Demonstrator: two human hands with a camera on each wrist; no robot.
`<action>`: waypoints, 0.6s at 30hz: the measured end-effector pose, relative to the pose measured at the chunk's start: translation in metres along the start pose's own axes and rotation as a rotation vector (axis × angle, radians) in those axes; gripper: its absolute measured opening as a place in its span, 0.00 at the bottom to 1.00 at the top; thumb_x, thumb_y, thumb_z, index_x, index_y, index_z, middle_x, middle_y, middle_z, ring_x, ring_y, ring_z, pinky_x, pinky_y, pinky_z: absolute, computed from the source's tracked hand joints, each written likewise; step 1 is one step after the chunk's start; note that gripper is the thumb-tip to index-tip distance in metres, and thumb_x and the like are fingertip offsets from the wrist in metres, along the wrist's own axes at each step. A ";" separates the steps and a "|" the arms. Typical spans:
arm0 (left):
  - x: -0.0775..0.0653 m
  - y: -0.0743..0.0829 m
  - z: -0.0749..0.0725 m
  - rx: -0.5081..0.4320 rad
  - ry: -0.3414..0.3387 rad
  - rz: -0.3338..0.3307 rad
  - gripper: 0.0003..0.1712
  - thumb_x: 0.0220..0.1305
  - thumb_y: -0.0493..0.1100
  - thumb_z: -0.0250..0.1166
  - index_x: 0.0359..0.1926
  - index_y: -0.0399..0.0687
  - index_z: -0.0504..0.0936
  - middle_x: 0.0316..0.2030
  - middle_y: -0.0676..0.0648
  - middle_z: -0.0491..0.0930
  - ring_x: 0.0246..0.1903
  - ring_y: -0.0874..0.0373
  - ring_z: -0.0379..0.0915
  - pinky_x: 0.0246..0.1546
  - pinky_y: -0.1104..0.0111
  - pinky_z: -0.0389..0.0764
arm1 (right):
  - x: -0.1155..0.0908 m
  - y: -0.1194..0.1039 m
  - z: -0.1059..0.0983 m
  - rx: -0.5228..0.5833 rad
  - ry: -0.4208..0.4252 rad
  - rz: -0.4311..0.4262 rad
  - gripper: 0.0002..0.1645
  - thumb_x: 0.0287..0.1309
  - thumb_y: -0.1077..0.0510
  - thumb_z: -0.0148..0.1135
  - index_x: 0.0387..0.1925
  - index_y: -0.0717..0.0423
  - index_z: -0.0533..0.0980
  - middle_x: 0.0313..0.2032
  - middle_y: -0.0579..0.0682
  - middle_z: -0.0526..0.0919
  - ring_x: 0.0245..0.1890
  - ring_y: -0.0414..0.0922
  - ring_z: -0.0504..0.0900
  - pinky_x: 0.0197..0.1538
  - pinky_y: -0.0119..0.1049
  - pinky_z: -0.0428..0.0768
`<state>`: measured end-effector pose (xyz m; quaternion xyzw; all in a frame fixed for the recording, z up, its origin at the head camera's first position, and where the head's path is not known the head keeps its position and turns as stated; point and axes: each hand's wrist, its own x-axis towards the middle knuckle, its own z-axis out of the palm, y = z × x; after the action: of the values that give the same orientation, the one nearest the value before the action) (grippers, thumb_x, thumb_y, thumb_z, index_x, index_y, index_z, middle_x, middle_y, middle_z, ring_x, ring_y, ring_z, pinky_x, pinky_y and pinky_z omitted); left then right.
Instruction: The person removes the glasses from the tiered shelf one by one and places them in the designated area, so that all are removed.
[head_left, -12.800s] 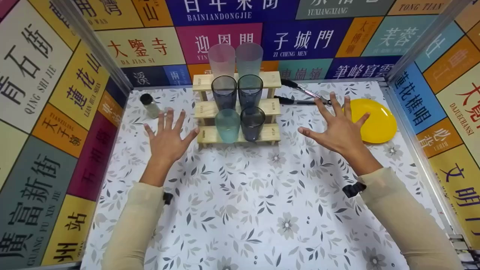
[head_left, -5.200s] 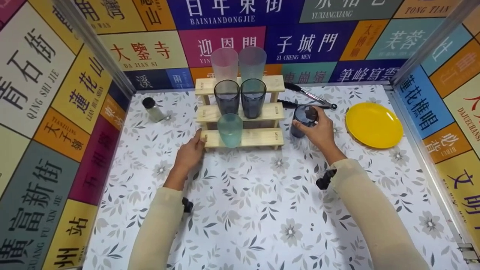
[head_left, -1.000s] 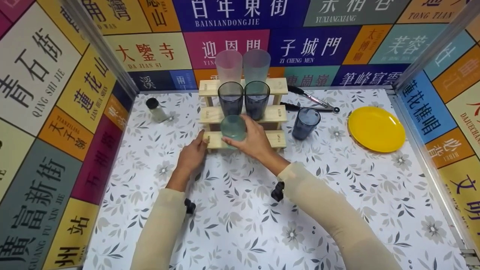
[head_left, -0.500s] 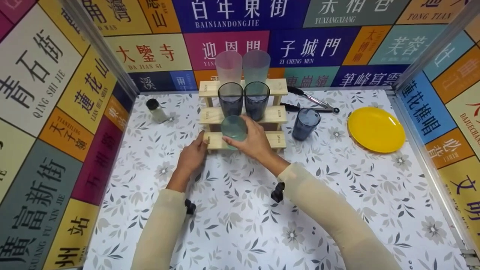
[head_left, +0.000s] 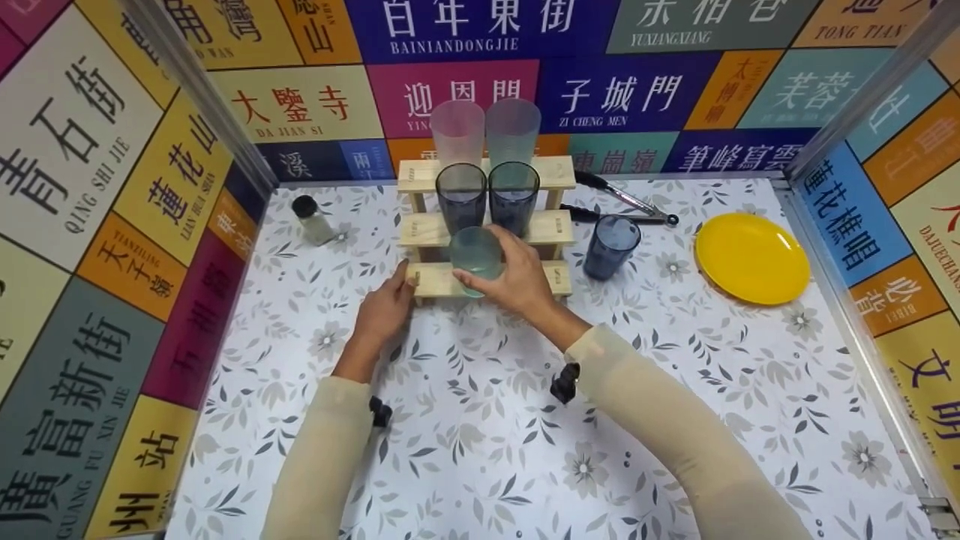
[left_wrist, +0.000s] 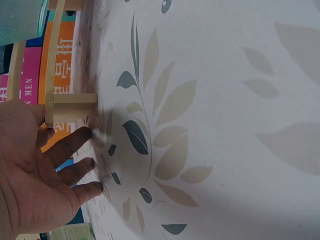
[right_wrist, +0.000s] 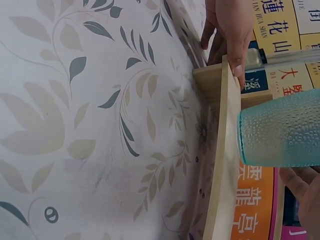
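My right hand (head_left: pixel 517 274) curls its thumb and fingers round a teal textured tumbler (head_left: pixel 474 259) at the lowest step of a three-step wooden rack (head_left: pixel 439 281). Whether its base touches the step is unclear. My left hand (head_left: pixel 384 315) pinches the left end of that step; in the left wrist view, the other fingers (left_wrist: pixel 75 145) spread beside it. Two dark tumblers (head_left: pixel 459 199) stand on the middle step, and two frosted tumblers (head_left: pixel 457 131) on the top one. A blue-grey tumbler (head_left: pixel 611 247) stands on the table, right of the rack.
Black-handled metal tongs (head_left: pixel 630 199) lie behind the blue-grey tumbler. Farther right is a yellow plate (head_left: pixel 754 259). A small black-capped jar (head_left: pixel 311 221) stands left of the rack. Printed panels (head_left: pixel 450 37) wall in the back and sides of the floral-covered table (head_left: pixel 480 450).
Earlier, the right hand moved the blue-grey tumbler from the lowest step to the table, and the left hand took the rack's end. Within the last half second, the teal tumbler has shifted slightly right.
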<state>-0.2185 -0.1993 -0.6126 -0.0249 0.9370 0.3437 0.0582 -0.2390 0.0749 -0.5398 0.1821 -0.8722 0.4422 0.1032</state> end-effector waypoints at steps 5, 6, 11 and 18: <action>-0.003 0.005 -0.002 -0.004 -0.004 -0.017 0.37 0.90 0.64 0.44 0.90 0.58 0.58 0.75 0.33 0.77 0.66 0.29 0.81 0.70 0.38 0.76 | 0.000 0.001 -0.009 -0.009 -0.003 -0.009 0.53 0.55 0.32 0.85 0.74 0.54 0.77 0.67 0.58 0.86 0.61 0.59 0.88 0.59 0.55 0.88; -0.003 0.005 -0.002 -0.003 -0.004 -0.016 0.37 0.90 0.64 0.44 0.90 0.58 0.58 0.75 0.33 0.77 0.66 0.29 0.81 0.70 0.38 0.77 | 0.000 0.002 -0.012 -0.011 -0.002 -0.009 0.53 0.55 0.32 0.85 0.74 0.54 0.77 0.67 0.58 0.86 0.61 0.59 0.88 0.59 0.55 0.88; -0.003 0.006 -0.002 0.002 0.002 -0.008 0.37 0.90 0.63 0.44 0.89 0.57 0.59 0.75 0.32 0.77 0.67 0.28 0.80 0.70 0.37 0.76 | -0.002 0.006 -0.021 -0.008 0.007 -0.014 0.50 0.55 0.33 0.85 0.72 0.51 0.79 0.61 0.57 0.89 0.55 0.58 0.90 0.56 0.55 0.88; -0.003 0.005 -0.001 -0.010 -0.001 -0.024 0.38 0.90 0.65 0.44 0.89 0.57 0.58 0.75 0.34 0.77 0.67 0.28 0.80 0.70 0.36 0.75 | -0.009 0.014 -0.036 0.023 0.003 0.019 0.50 0.53 0.35 0.86 0.71 0.51 0.79 0.61 0.58 0.89 0.56 0.57 0.89 0.54 0.55 0.88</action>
<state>-0.2156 -0.1963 -0.6077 -0.0361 0.9349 0.3476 0.0625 -0.2360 0.1137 -0.5317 0.1742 -0.8685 0.4536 0.0979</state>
